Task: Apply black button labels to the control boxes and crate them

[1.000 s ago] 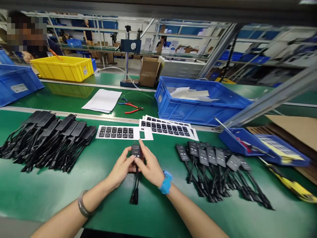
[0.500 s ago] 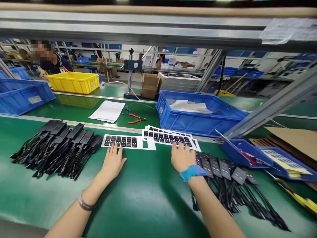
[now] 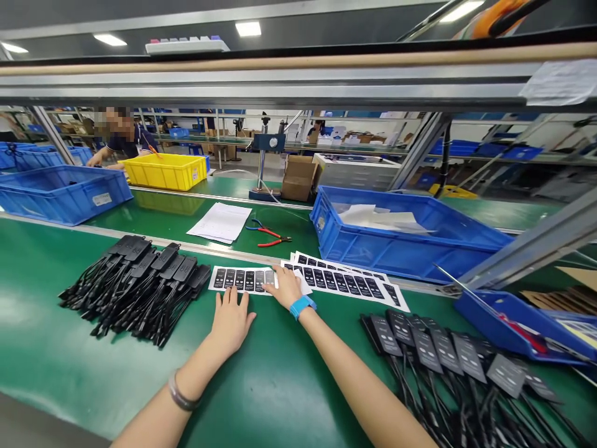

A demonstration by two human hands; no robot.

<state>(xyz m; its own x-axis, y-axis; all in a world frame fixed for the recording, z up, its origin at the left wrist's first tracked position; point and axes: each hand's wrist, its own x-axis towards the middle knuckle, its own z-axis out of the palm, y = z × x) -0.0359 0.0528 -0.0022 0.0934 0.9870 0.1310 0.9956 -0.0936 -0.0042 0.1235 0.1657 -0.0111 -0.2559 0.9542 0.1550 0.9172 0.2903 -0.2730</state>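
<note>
My left hand (image 3: 232, 318) lies flat and open on the green table (image 3: 93, 373), its fingertips just below a white sheet of black stickers (image 3: 242, 279). My right hand (image 3: 286, 289) reaches across to the right end of that same sheet, fingers bent down onto it; whether it pinches a sticker is hidden. A stack of further sticker sheets (image 3: 347, 285) lies to the right. Unlabelled black cable modules (image 3: 140, 286) are piled at the left. Labelled modules (image 3: 448, 354) lie in a row at the right.
A large blue bin (image 3: 405, 249) with white papers stands behind the stickers. Red-handled pliers (image 3: 270, 233) and a paper stack (image 3: 221, 222) lie beyond the table's rail. A small blue tray (image 3: 517, 323) sits at right. A person works at a yellow bin (image 3: 163, 171) far left.
A second ago both hands held a black module; it is now set down. My right hand has moved left from the labelled row to the sticker sheet. The view has tilted upward.
</note>
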